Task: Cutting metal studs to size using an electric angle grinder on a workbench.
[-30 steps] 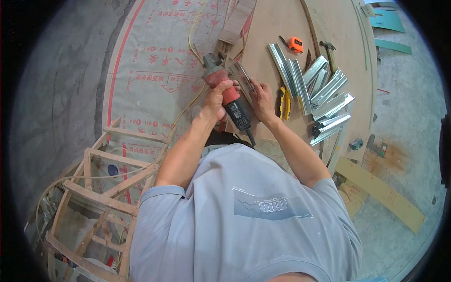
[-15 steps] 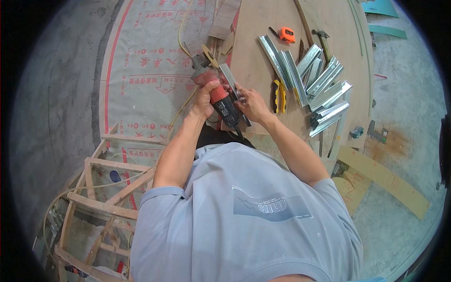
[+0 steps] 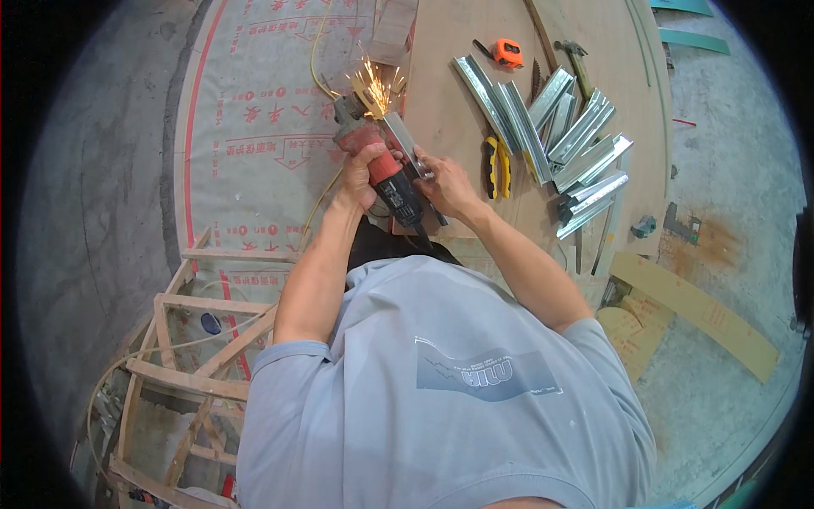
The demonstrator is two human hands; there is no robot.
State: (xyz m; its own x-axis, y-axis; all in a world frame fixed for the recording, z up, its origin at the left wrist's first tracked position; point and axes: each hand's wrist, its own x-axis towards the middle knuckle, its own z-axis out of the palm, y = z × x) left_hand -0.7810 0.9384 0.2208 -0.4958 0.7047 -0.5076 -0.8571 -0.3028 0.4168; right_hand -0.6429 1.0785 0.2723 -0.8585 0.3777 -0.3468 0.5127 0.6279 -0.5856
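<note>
Sparks (image 3: 379,78) have come up where none flew half a second ago, and the wheel (image 3: 370,100) and the metal strip (image 3: 401,134) look a tiny bit closer together. Nearest is the person's gray shirt (image 3: 441,297). Past it, both hands are busy and close to each other. The left hand (image 3: 360,174) is wrapped round the red part of the grinder (image 3: 384,167). The right hand (image 3: 448,182) is closed on the metal strip, with its fingers pinched in along the side. So the strip is nearest to the right hand, and the grinder sits just to its left.

The strip is long and thin. It points away from the person and leans to the left. The grinder leans much the same way, so the two lie side by side. The strip's far end is right by the wheel, ahead of both hands and a little left of the right one. The sparks hide the very spot, so I cannot tell just how deep the wheel is in.

To the right, on the wood surface (image 3: 449,110), are yellow and black pliers (image 3: 505,172), then shiny metal pieces (image 3: 523,131). Farther off are a hammer (image 3: 580,68) and an orange tape measure (image 3: 509,53)
</note>
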